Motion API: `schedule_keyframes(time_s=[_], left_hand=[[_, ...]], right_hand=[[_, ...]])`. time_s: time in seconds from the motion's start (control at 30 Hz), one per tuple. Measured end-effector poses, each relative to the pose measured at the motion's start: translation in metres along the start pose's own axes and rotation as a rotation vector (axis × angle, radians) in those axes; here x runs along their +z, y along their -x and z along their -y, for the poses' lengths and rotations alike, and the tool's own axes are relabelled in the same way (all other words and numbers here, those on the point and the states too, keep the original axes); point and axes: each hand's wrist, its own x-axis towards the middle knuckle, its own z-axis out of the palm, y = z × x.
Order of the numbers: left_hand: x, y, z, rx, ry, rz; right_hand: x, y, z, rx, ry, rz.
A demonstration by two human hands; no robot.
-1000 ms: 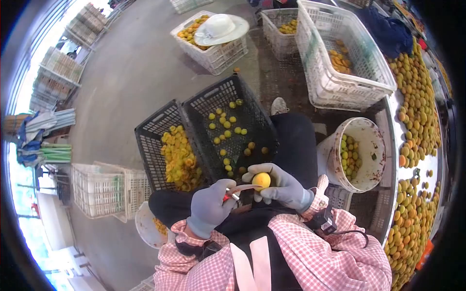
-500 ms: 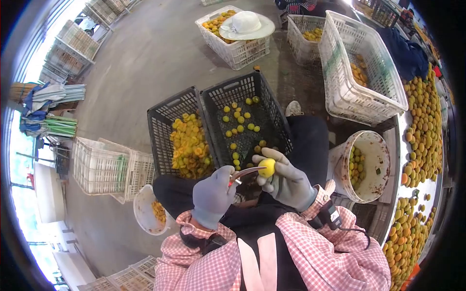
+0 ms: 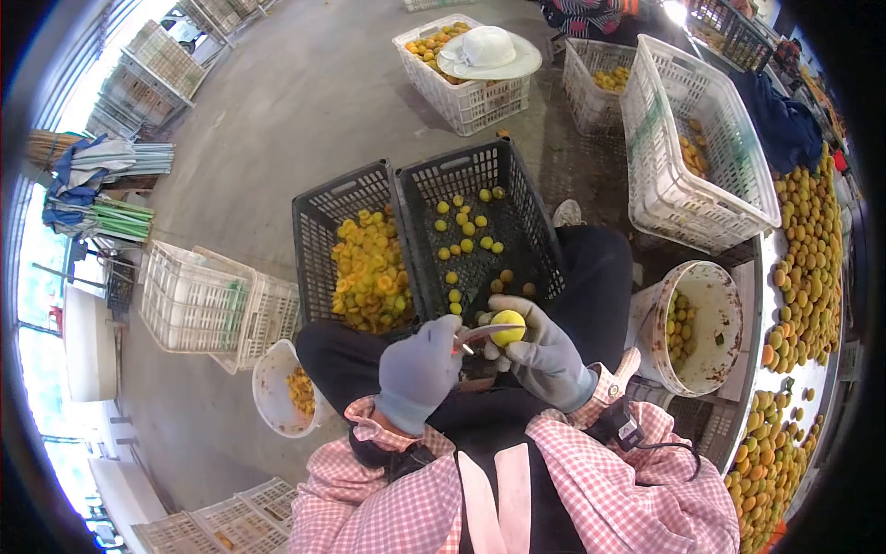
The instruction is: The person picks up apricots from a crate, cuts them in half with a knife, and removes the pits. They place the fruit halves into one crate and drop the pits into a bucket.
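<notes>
My left hand [image 3: 420, 371], in a grey glove, is closed round the handle of a curved knife [image 3: 484, 331]. The blade lies against a yellow-green fruit [image 3: 508, 329], which my right hand [image 3: 548, 360], gloved too, holds between thumb and fingers. Both hands are close together above my lap. Just beyond them stands a black crate [image 3: 420, 183] with scattered whole fruits on its bottom. Left of it, another black crate [image 3: 309, 268] holds a heap of cut yellow fruit pieces [image 3: 371, 272].
A stained white bucket [image 3: 715, 360] with fruits stands at my right, beside a table [image 3: 773, 254] heaped with fruit. White crates [image 3: 701, 203] stand beyond. A small white bucket [image 3: 269, 392] and stacked crates [image 3: 196, 300] are at the left. A white hat [image 3: 489, 54] lies on a far crate.
The view has shifted slightly, so the crates appear a little farther right. The knife blade now reaches across the face of the fruit, and the right fingers have turned around it.
</notes>
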Motion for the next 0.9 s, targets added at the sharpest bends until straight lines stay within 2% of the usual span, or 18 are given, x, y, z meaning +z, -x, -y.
schedule_keyframes(time_s=[0.03, 0.13, 0.27, 0.4, 0.47, 0.57, 0.63, 0.67, 0.73, 0.77, 0.8, 0.83, 0.9], left_hand=[[0.0, 0.0, 0.001, -0.023, 0.024, -0.071], [0.001, 0.002, -0.001, -0.018, 0.008, -0.099], [0.003, 0.003, -0.004, -0.019, -0.122, -0.074], [0.003, 0.002, -0.004, 0.047, -0.201, -0.044], [0.006, 0.002, -0.003, 0.065, -0.198, -0.033], [0.015, 0.002, -0.001, 0.104, -0.062, 0.015], [0.019, 0.002, 0.002, 0.246, 0.419, 0.043], [0.016, 0.004, 0.001, 0.246, 0.421, 0.044], [0.007, 0.008, -0.001, -0.476, 1.374, 0.8], [0.009, 0.01, 0.002, -0.477, 1.375, 0.8], [0.012, 0.013, 0.007, -0.508, 1.441, 0.731], [0.014, 0.016, 0.012, -0.543, 1.507, 0.663], [0.012, 0.017, 0.017, -0.524, 1.503, 0.686]], right_hand=[[-0.004, 0.0, -0.002, 0.005, 0.019, 0.027], [0.002, -0.001, 0.0, -0.011, 0.075, 0.032], [0.026, 0.001, 0.004, -0.061, 0.198, -0.057], [0.016, 0.0, -0.002, -0.042, 0.215, -0.017], [0.015, -0.003, -0.005, -0.038, 0.28, -0.197], [0.007, -0.003, -0.009, -0.06, 0.336, -0.22], [0.005, -0.007, -0.012, -0.081, 0.337, -0.22], [0.004, -0.008, -0.013, -0.1, 0.338, -0.217], [0.0, -0.008, -0.014, -0.042, 0.311, -0.2], [-0.002, -0.008, -0.014, 0.016, 0.283, -0.181], [-0.003, -0.005, -0.01, 0.014, 0.275, -0.074], [-0.006, -0.005, -0.01, 0.02, 0.274, -0.078], [-0.01, -0.005, -0.009, -0.047, 0.312, -0.028]])
